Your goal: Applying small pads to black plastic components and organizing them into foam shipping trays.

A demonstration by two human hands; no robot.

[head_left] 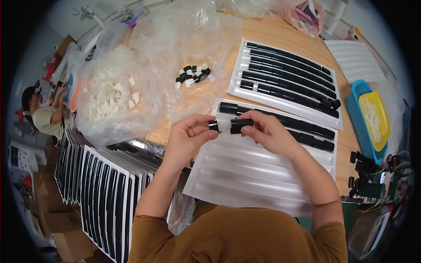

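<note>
In front of me my left hand (pixel 188 135) pinches a small black piece with a pale translucent end (pixel 213 126). My right hand (pixel 268 131) grips a black cylindrical cap (pixel 240 126), its open side turned toward the left piece. A narrow gap separates the two parts. Both hands are above a white ribbed tray (pixel 245 175), whose far grooves hold rows of black cylinders (pixel 307 126). Farther back a second ribbed tray (pixel 237 85) carries several rows of the same black cylinders. Small black and white pieces (pixel 193 75) lie in a clear plastic bag, beyond my left hand.
Left of them, a clear bag holds white pieces (pixel 109 98). A blue basket (pixel 357 105) with a yellow tray (pixel 381 109) stands right, near loose black parts (pixel 362 168). Filled trays (pixel 105 197) stand stacked at lower left. Another person (pixel 44 109) sits far left.
</note>
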